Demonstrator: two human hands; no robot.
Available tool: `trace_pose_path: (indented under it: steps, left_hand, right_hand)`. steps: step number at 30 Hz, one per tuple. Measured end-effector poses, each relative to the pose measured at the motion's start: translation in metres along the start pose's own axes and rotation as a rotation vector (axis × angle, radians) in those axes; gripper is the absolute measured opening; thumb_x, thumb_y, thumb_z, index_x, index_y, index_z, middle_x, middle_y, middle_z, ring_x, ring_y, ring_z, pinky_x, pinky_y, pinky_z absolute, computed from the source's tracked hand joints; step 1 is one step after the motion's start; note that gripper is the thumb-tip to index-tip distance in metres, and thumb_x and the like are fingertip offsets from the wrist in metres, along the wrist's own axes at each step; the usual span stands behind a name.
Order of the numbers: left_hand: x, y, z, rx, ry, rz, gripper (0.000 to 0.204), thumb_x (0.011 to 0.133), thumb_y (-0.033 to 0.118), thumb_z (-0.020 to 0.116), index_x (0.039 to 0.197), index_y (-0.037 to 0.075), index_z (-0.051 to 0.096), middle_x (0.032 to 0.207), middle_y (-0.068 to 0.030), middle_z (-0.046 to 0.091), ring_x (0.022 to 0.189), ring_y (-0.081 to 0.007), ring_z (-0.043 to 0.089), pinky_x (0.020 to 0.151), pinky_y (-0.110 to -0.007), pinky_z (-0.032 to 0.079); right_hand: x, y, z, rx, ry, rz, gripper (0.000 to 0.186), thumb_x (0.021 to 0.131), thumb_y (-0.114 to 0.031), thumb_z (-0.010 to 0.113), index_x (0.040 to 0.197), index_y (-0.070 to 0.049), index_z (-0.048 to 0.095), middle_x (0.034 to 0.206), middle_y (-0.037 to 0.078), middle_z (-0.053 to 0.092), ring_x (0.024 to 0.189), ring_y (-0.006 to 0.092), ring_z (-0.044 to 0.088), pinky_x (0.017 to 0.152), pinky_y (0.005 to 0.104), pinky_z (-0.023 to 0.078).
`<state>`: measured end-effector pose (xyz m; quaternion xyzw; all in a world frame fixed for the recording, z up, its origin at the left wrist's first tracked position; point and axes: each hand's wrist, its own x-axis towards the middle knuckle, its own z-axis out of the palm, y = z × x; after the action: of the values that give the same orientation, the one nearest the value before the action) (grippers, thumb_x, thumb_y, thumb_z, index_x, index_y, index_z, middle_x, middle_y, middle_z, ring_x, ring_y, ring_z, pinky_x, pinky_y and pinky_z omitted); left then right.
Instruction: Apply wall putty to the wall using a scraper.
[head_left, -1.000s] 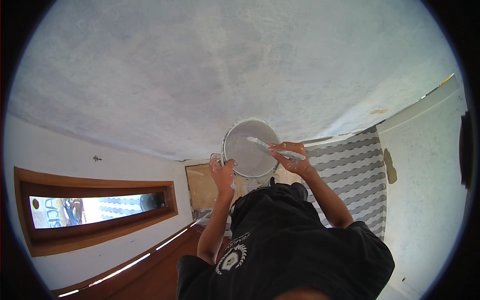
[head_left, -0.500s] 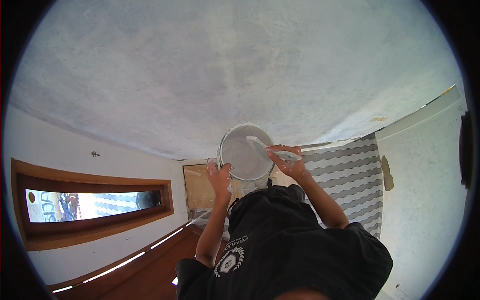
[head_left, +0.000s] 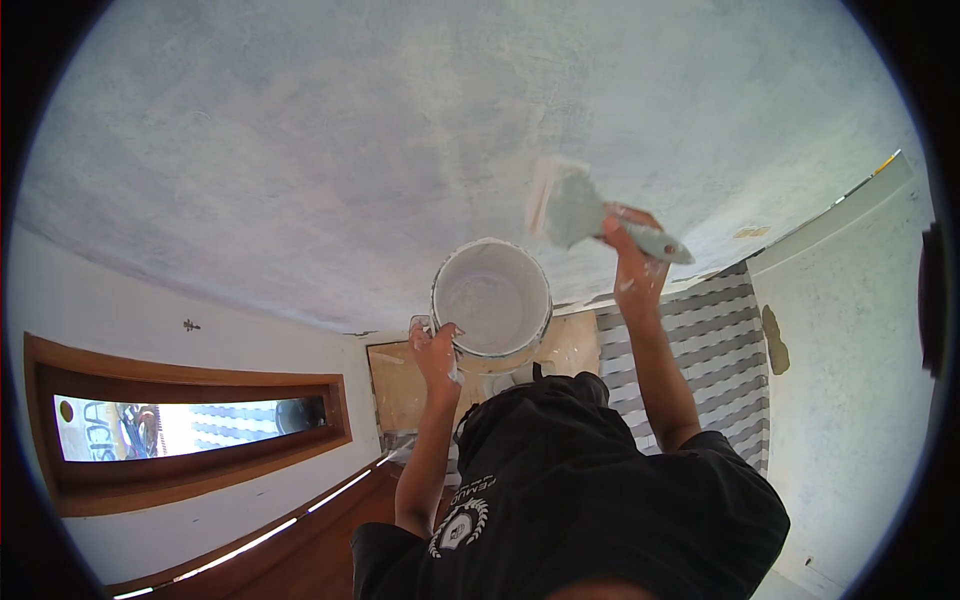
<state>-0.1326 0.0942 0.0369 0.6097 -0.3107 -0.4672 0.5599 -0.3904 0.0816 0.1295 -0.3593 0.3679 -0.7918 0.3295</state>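
My left hand (head_left: 436, 357) grips the near left side of a round white bucket (head_left: 541, 285), its thumb over the rim. Pale, whitish paint (head_left: 485, 302) lies inside. In my right hand (head_left: 636, 247) is a wide paintbrush (head_left: 572, 207), held by its grey handle, with whitish paint on its bristles. The brush is up beyond the bucket, in front of the wall, slightly blurred; whether the bristles touch the wall I cannot tell. White smears mark both hands.
The patchy whitish wall (head_left: 330, 140) spans the view ahead. A wood-framed opening (head_left: 190, 425) is in the wall on the left. Below the bucket is a paint-spotted tan board (head_left: 575, 345). Grey-and-white patterned tiles (head_left: 690, 370) lie to the right, beside another pale wall (head_left: 850, 350).
My right hand has lifted the paintbrush out of the bucket, up and to the right, toward the wall. My left hand keeps its grip on the bucket.
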Motion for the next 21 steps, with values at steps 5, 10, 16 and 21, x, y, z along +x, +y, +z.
trace_pose_path:
  steps: [5,10,16,21]
  left_hand:
    - [0.003,-0.002,-0.008,0.025,-0.026,0.027,0.019,0.066,0.003,0.062,0.078,0.009,0.048,0.060,-0.0014,0.050,0.043,-0.0105,0.041,0.040,-0.026,0.032]
    - [0.008,-0.013,-0.019,0.002,-0.020,0.020,0.020,0.064,0.002,0.063,0.074,0.005,0.046,0.059,-0.0024,0.048,0.041,-0.0117,0.040,0.038,-0.028,0.033]
    - [0.013,-0.030,-0.024,0.034,0.012,-0.050,0.021,0.062,0.002,0.063,0.073,0.004,0.045,0.062,-0.0036,0.047,0.047,-0.0137,0.041,0.043,-0.030,0.034]
    - [0.023,-0.047,-0.028,0.149,0.039,0.078,0.024,0.065,0.003,0.063,0.079,0.007,0.044,0.059,-0.0030,0.045,0.042,-0.0135,0.042,0.039,-0.030,0.033]
  right_hand:
    - [0.051,0.041,0.007,-0.224,0.029,-0.398,0.014,0.084,0.003,0.068,0.098,0.005,0.066,0.097,0.014,0.070,0.091,0.0175,0.065,0.080,0.0290,0.053]
    - [0.031,0.046,0.012,-0.337,0.016,-0.451,0.013,0.083,0.006,0.067,0.097,0.005,0.068,0.097,0.017,0.071,0.090,0.0176,0.067,0.082,0.0295,0.052]
    - [0.008,0.053,0.029,-0.263,-0.098,-0.420,0.015,0.082,0.004,0.069,0.097,0.004,0.069,0.096,0.015,0.071,0.091,0.0188,0.066,0.082,0.0303,0.052]
    - [0.047,0.065,0.063,-0.255,-0.100,-0.539,0.016,0.081,0.007,0.069,0.097,0.004,0.068,0.098,0.016,0.071,0.094,0.0198,0.067,0.082,0.0307,0.053]
